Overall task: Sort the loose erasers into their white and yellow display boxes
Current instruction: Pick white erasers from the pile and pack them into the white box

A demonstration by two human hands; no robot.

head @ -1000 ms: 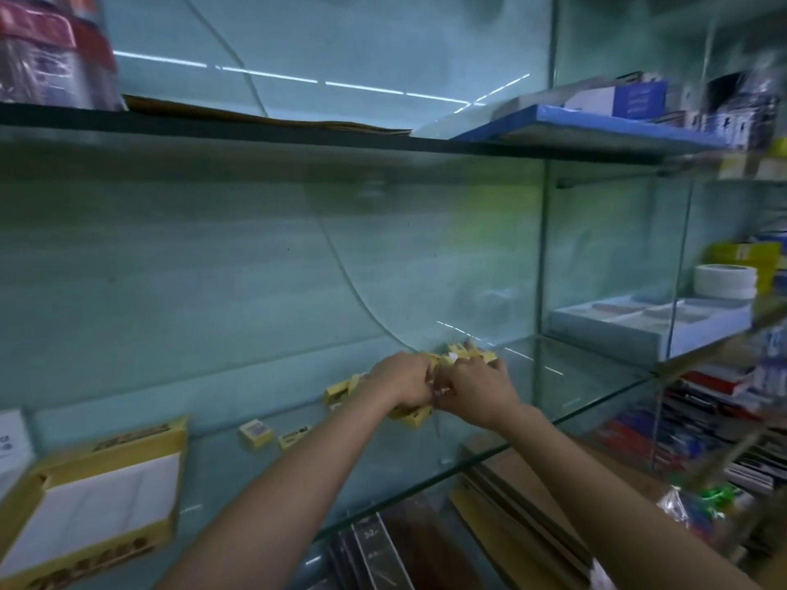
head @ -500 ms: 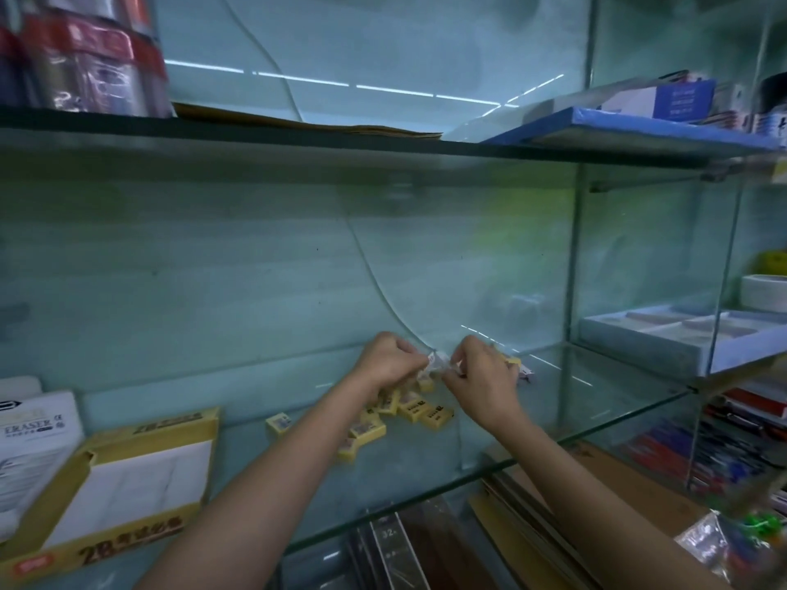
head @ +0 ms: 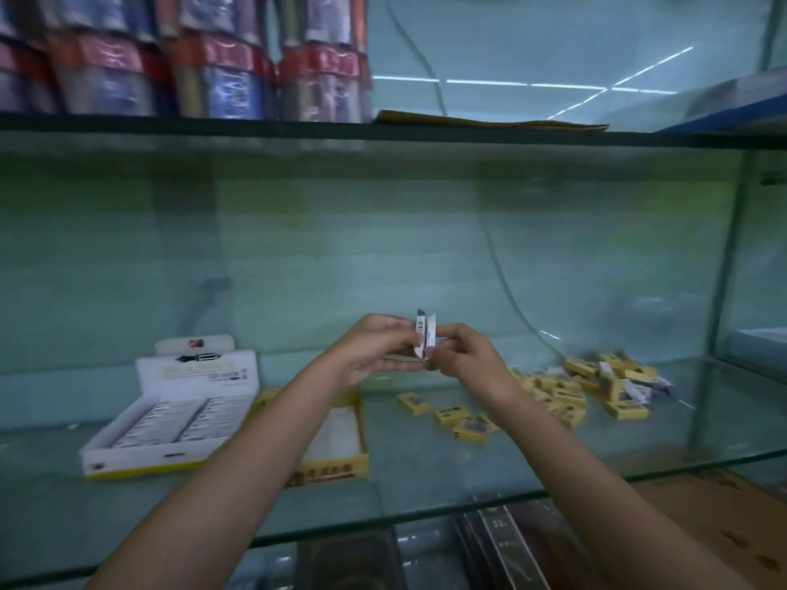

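I had two white erasers pinched upright between both hands, raised above the glass shelf and roughly over its middle. My left hand curled its fingers and thumb against their left face; my right hand gripped them from the right with thumb and bent fingers. The pair stood edge-on to me, so I could not read more than a dark printed strip on the nearer one.

Below and to the left sat the white display box, its lid flap standing up at the back. It was packed with white erasers in two columns, too blurred for me to count. Just beside it on the right lay the yellow display box, largely hidden behind my left forearm; what showed of its inside looked pale, and I could not tell what it held.

To the right of my hands the loose yellow erasers lay in a heap on the glass, well over a dozen and overlapping too much for a firm count, with a few white ones mixed in at the far right. Three strays lay apart, nearer the yellow box.

On the shelf above stood wrapped red-and-blue bundles and a flat brown sheet. Under the glass I saw dark packaged goods and brown cardboard.
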